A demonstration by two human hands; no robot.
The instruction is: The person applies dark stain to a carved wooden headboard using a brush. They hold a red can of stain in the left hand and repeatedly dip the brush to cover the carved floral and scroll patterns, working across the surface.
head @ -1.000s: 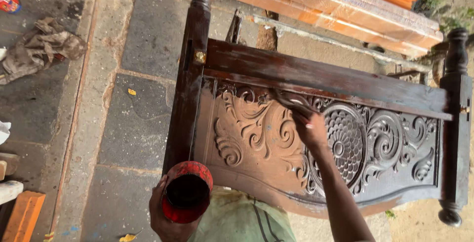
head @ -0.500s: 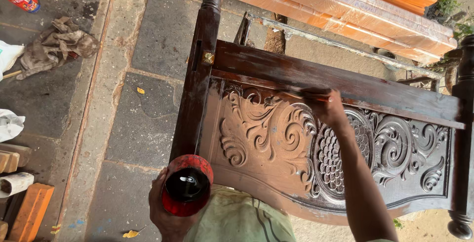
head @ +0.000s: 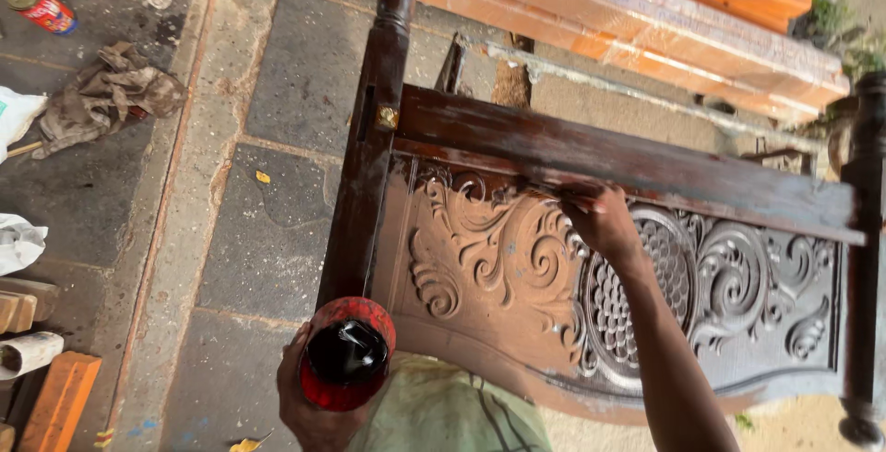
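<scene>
A person's right hand (head: 604, 221) presses against the underside of the top rail of a carved wooden headboard (head: 517, 267), fingers curled tight around what appears to be a small applicator, too hidden to name. The rail above the hand shines dark and wet, while the scrollwork panel below it remains a paler brown. At 6 o'clock the left hand (head: 309, 401) wraps closed around a red can (head: 348, 352) of dark liquid, held upright and close to the body, apparently so it stays level and within reach of the working hand. The headboard stands tilted on a stone-paved floor (head: 268, 231), its turned post (head: 374, 138) running toward 12 o'clock. Orange-toned planks (head: 646, 9) lie at 1 o'clock. At 10 o'clock, well apart from the work, sit a crumpled rag (head: 106, 92) and a small tin (head: 39, 6).
</scene>
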